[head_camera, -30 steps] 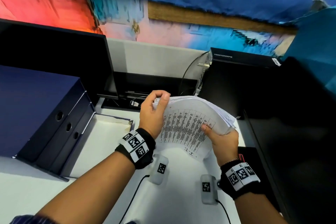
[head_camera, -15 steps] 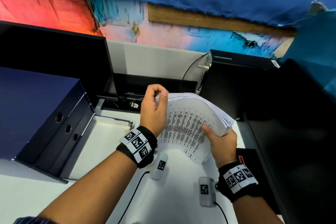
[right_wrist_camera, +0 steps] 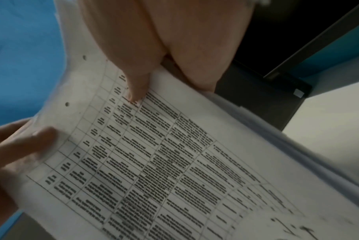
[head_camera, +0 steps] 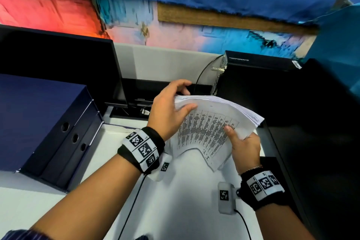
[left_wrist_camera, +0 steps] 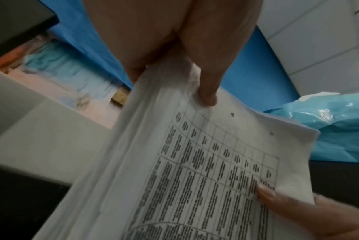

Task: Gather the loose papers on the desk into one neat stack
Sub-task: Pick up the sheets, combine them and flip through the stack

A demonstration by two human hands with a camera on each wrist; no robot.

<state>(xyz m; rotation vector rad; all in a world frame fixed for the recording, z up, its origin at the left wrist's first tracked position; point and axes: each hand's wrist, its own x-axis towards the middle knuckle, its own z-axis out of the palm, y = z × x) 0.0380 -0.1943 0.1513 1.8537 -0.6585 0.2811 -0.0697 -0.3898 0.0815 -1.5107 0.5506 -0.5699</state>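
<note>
A thick stack of printed papers [head_camera: 210,128], its top sheet a table of text, hangs above the white desk [head_camera: 185,210] and sags toward me. My left hand [head_camera: 183,95] pinches its far left corner, thumb flat on the top sheet and fingers over the far edge. My right hand [head_camera: 239,142] grips the right side, thumb on the print, fingers hidden beneath. In the left wrist view my left thumb [left_wrist_camera: 207,91] presses the stack [left_wrist_camera: 195,170]. The right wrist view has my right thumb [right_wrist_camera: 133,81] on the stack [right_wrist_camera: 164,162].
Dark blue box files [head_camera: 48,122] lie at the left. A black monitor [head_camera: 58,68] stands behind them. A black computer case [head_camera: 253,84] and a black panel [head_camera: 311,142] close off the right side. A cable [head_camera: 132,206] trails over the desk below my left arm.
Both hands have kept hold of the stack. My left fingers have uncurled and spread over the far edge, and the thumb now lies flat on the top sheet.
</note>
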